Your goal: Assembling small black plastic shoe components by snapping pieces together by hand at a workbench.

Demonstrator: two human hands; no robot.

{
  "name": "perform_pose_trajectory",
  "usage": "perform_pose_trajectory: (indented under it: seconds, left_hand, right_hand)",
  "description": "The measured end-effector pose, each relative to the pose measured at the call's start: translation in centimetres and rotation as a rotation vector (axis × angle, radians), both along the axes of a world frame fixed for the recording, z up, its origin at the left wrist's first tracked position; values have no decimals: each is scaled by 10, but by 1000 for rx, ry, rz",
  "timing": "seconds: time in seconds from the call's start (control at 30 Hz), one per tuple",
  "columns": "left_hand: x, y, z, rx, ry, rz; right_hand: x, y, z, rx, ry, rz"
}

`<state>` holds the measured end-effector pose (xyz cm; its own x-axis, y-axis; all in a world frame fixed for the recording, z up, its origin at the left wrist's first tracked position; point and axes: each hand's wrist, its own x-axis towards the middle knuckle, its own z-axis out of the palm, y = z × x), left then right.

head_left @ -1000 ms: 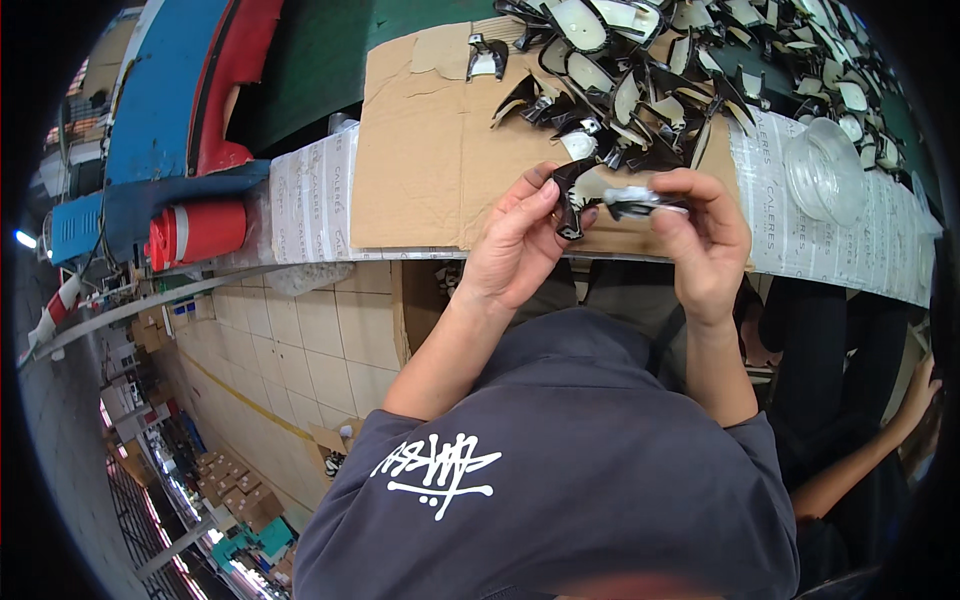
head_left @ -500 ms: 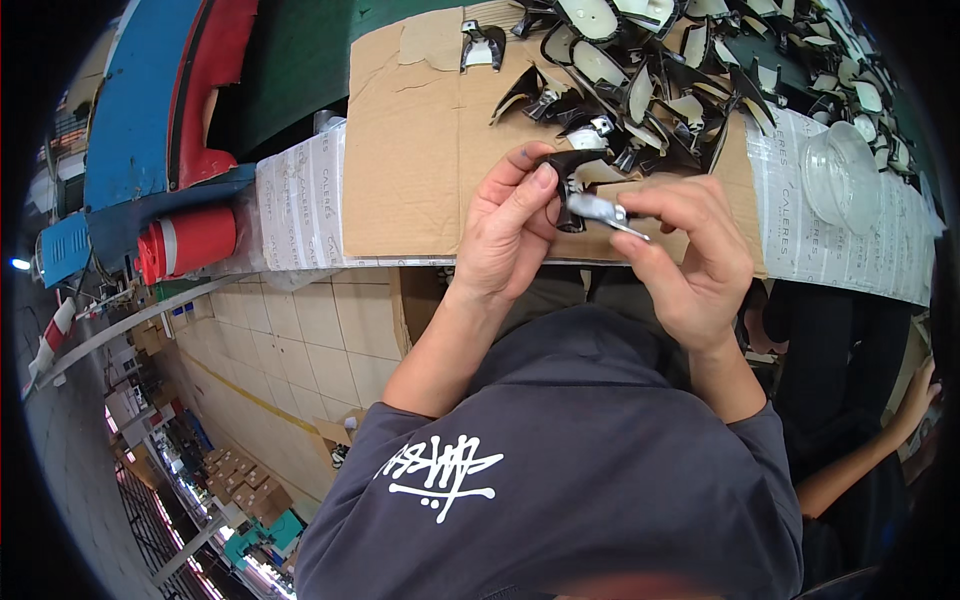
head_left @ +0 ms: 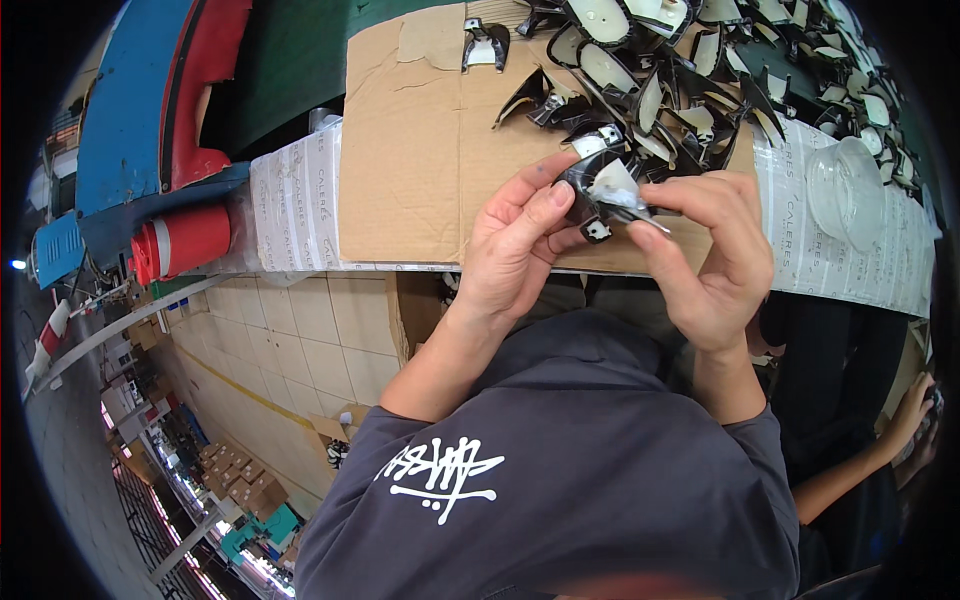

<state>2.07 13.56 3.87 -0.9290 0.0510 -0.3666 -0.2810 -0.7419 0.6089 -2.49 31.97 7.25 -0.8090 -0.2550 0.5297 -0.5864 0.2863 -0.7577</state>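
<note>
Indeed, 2 hands of the person are at work, close to each other and in front of the chest; the left hand (head_left: 510,245) pinches 1 curved black part (head_left: 577,200) b/w thumb and fingers; this part is w/ pale inner side, and it is above the front edge of the table, approx. in the middle b/w both hands; the right hand (head_left: 710,245) pinches 1 whitish-silver item (head_left: 618,190) b/w thumb and forefinger, other fingers bent; the exact kind of this item I cannot tell, it is small and partly hidden; it overlaps the inner side of the part in this view, but if they touch, I cannot tell.

Under and beyond the hands lies 1 cardboard sheet (head_left: 400,150); near its far edge stands 1 lone shell (head_left: 486,50), black w/ pale lining, well apart from the others; to the right of it is 1 big heap (head_left: 650,105) of similar pcs, surely more than 12, too overlapped for exact count; at far right, on the white wrapping (head_left: 785,240) of the table, is 1 clear round container (head_left: 845,195); at left, 1 red cylinder (head_left: 212,235) w/ 1 grey band; at right edge, 1 forearm (head_left: 850,470) of another person.
</note>
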Motion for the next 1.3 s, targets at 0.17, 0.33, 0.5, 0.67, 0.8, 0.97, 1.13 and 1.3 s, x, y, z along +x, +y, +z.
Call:
perform_pose_trajectory:
  seconds: [0.17,0.33,0.5,0.67,0.8,0.97,1.13,1.3]
  left_hand:
    - [3,2,4,-95,10,-38]
    - [6,4,5,-148,5,-38]
    - [11,0,4,-137,3,-32]
    - [13,-1,3,-132,-20,10]
    - [12,4,3,-129,-35,52]
    - [7,10,8,-115,-51,32]
    - [4,10,5,-46,-50,15]
    - [5,13,3,-59,-20,1]
  right_hand:
    - [-5,-2,-6,48,10,-12]
    - [-6,1,-7,39,16,-187]
    - [-7,10,-8,-121,-88,-258]
    - [8,6,-4,-126,-158,-154]
    - [15,0,-7,-62,-79,-65]
    - [11,11,-8,39,0,-149]
    - [3,32,-8,-4,-84,-293]
    - [11,33,0,-116,-134,-161]
